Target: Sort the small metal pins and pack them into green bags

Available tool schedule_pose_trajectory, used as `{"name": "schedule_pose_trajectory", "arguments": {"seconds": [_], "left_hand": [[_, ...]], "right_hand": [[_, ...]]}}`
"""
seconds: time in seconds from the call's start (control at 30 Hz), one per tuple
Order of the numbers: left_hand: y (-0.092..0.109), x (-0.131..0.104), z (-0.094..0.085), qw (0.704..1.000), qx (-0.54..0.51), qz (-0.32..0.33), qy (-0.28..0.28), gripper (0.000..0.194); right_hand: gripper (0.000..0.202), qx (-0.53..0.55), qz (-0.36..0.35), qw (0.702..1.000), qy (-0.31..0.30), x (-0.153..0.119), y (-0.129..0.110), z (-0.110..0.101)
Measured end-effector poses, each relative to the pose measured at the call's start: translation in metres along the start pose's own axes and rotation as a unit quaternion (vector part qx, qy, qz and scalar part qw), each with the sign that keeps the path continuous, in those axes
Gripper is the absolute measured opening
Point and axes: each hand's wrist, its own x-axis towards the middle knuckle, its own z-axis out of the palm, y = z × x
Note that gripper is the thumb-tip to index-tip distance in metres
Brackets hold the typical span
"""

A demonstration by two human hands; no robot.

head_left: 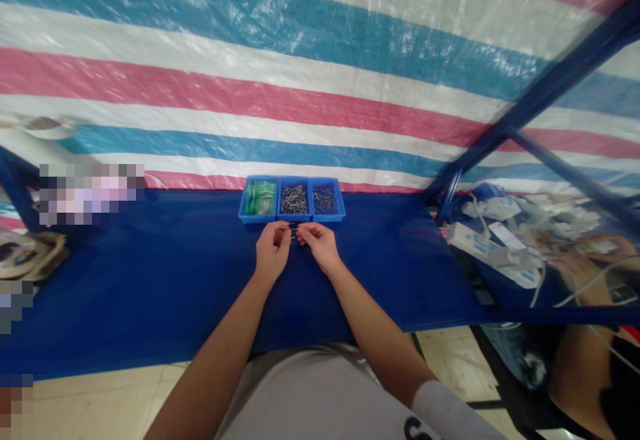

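My left hand and my right hand face each other just in front of a row of three blue bins. Thumb and fingers are pinched on both hands. Between the fingertips show thin metal pieces, too small to name exactly; both hands seem to grip them. The left bin holds green packets. Silvery small metal parts fill the middle bin. In the right bin lie thin dark metal pieces.
The bins stand on a blue-covered table against a striped plastic sheet. A blue metal frame rises at the right. Beyond it are a white power strip, cables, plastic bags and another person's arm.
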Motion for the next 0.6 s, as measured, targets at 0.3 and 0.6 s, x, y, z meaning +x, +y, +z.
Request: {"name": "schedule_pose_trajectory", "arguments": {"seconds": [0.3,0.6], "left_hand": [[-0.0023,0.0006,0.0001,0.999,-0.029,-0.027,0.009,0.018],[-0.0027,0.0012,0.0004,0.998,-0.051,-0.035,0.002,0.020]], "right_hand": [[0.032,-0.022,-0.008,1.000,-0.009,0.0002,0.0026,0.0000],[0.031,-0.030,-0.016,0.999,-0.008,0.0010,0.0035,-0.0010]]}}
